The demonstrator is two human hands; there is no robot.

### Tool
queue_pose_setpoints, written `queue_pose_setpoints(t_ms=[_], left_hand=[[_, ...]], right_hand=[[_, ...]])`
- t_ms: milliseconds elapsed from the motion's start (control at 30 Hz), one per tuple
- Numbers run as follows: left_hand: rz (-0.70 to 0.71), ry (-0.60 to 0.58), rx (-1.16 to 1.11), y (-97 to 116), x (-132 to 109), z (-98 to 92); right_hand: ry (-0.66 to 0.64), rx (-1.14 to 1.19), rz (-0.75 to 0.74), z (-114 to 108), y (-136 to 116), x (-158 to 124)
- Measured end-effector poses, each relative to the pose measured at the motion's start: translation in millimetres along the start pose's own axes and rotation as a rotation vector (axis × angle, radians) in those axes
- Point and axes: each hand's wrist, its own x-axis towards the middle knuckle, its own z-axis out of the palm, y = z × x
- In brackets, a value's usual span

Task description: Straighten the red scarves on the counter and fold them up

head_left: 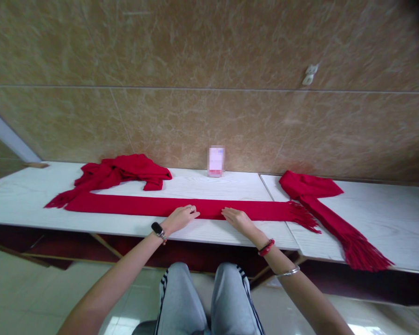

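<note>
Hands rest on the scarf [132, 205] stretched along the table [24, 197] — right hand [238, 219] spread flat, left hand [181, 217] curled at its edge, pinching or not unclear. An uneven tug could bunch it — or slide it off the near edge.

Pink box [216, 161] behind the long scarf [143, 205] is blurred.

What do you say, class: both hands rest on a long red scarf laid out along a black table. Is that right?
Not quite: the table is white, not black. The head view shows the left hand and right hand resting on the long red scarf laid out along it.
</note>
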Motion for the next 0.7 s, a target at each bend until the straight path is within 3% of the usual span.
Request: queue_pose_setpoints(t_ms=[467, 700], left_hand=[[0.013, 0.028, -0.061, 4, -7, 3.1], [-0.021, -0.014, -0.031, 7, 2, -6.9]], right_hand=[[-0.04, -0.119, -0.131, -3, -5, -3], [-0.085, -0.151, -0.117, -12, -6, -1]])
